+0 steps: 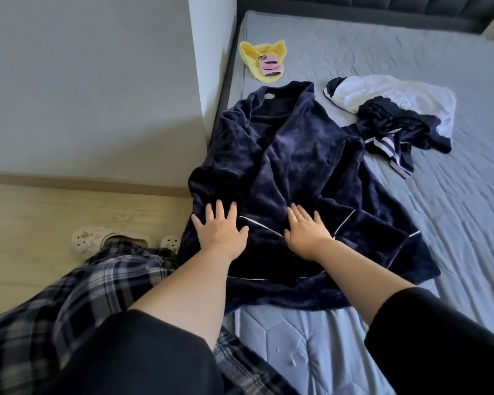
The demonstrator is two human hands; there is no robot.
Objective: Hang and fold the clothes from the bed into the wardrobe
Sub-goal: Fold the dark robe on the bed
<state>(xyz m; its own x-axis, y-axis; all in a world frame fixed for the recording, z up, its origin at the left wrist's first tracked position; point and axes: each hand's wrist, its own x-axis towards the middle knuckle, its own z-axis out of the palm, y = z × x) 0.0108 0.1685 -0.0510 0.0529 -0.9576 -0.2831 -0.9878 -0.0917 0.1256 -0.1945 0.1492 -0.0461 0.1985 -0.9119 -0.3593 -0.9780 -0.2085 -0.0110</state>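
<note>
Both hands, left [221, 233] and right [307, 233], lie flat, grip released, on the robe [291, 155] (unfolded); another pile [394, 115] waits on the bed [411, 52].

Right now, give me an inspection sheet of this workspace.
Surface: bed, grey-blue quilted sheet, wrinkled.
Job's things: navy robe spread flat, hem over the bed's edge; white and navy clothes heaped beside it.
Clutter: phone lying on a yellow cloth near the wall.
Grippers: left hand and right hand flat on the robe, fingers straight.
Cables: nothing seen.
Surroundings: white wall, wooden floor, white clogs.
</note>
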